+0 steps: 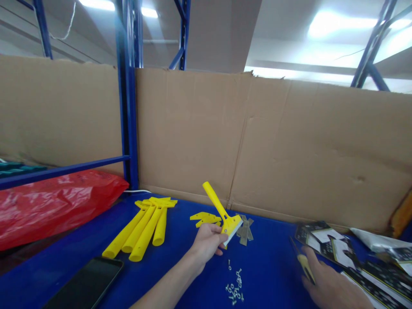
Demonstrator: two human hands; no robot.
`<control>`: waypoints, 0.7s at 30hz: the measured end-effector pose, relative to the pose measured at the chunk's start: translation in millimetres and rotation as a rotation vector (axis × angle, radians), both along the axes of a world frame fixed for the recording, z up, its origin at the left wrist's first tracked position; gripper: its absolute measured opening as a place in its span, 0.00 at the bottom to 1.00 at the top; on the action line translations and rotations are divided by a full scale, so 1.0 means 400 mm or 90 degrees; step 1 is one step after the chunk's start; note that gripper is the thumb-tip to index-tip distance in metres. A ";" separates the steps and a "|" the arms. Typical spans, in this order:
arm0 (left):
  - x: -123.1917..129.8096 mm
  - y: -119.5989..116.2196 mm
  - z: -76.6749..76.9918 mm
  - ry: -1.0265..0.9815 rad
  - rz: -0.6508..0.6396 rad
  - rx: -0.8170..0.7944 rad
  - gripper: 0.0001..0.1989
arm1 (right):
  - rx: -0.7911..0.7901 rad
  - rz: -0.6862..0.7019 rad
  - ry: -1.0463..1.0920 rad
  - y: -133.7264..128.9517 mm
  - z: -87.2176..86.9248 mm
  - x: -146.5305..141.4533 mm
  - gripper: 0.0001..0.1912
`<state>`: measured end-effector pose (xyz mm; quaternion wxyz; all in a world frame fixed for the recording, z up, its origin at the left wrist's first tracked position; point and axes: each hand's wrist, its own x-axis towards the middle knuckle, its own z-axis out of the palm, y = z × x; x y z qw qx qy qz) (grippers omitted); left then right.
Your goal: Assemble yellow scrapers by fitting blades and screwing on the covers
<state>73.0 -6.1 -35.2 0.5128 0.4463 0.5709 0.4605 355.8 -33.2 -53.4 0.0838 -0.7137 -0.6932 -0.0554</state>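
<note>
While the right hand [326, 279] (blurred) is curled round a screwdriver [304, 266], screws [238, 295] lie on the blue surface [270, 274]. Beyond them, the left hand [207, 242] pinches a yellow scraper [228, 223] by its head, near flat metal strips [244, 234].

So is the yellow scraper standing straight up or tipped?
Tipped: the yellow scraper slants, its handle leaning toward the picture's left, while the left hand holds it.

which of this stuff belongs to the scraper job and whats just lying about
Likely part of the job:
yellow scraper in the left hand
screwdriver in the right hand
scraper handles
small yellow plates
grey metal blades
screws and nuts

Seemingly just lying about:
phone
red plastic bag
printed cards (possibly packaging)
</note>
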 end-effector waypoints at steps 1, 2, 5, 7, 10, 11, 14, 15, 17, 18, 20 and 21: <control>0.000 0.001 0.000 0.003 -0.001 -0.002 0.01 | -0.032 0.001 0.020 0.000 0.012 -0.002 0.21; 0.000 0.001 -0.001 0.005 -0.001 -0.003 0.01 | -0.055 0.008 0.045 0.000 0.024 -0.004 0.22; -0.001 0.002 -0.001 0.011 0.003 -0.003 0.03 | -0.048 0.007 0.104 0.003 0.051 -0.014 0.23; 0.000 0.001 0.000 0.015 0.005 -0.003 0.03 | 0.011 0.000 0.137 0.006 0.063 -0.022 0.22; 0.001 0.000 0.003 0.026 0.001 -0.006 0.02 | 0.158 0.014 0.226 0.005 0.081 -0.039 0.19; 0.002 0.000 0.004 0.031 -0.002 -0.006 0.02 | 0.205 0.030 0.270 0.001 0.088 -0.047 0.17; 0.005 -0.003 0.007 0.045 -0.004 -0.004 0.02 | 0.257 0.072 0.426 -0.022 0.108 -0.082 0.13; 0.006 -0.005 0.009 0.049 -0.004 -0.003 0.02 | 0.244 0.065 0.487 -0.032 0.113 -0.096 0.13; 0.009 -0.008 0.012 0.060 -0.005 -0.001 0.02 | 0.243 0.080 0.587 -0.051 0.120 -0.125 0.13; 0.011 -0.010 0.013 0.067 -0.005 0.000 0.02 | 0.240 0.089 0.618 -0.059 0.121 -0.137 0.13; 0.014 -0.012 0.015 0.078 -0.006 0.001 0.03 | 0.232 0.106 0.659 -0.068 0.120 -0.155 0.11; 0.016 -0.012 0.015 0.083 -0.005 0.001 0.03 | 0.229 0.114 0.669 -0.070 0.117 -0.160 0.11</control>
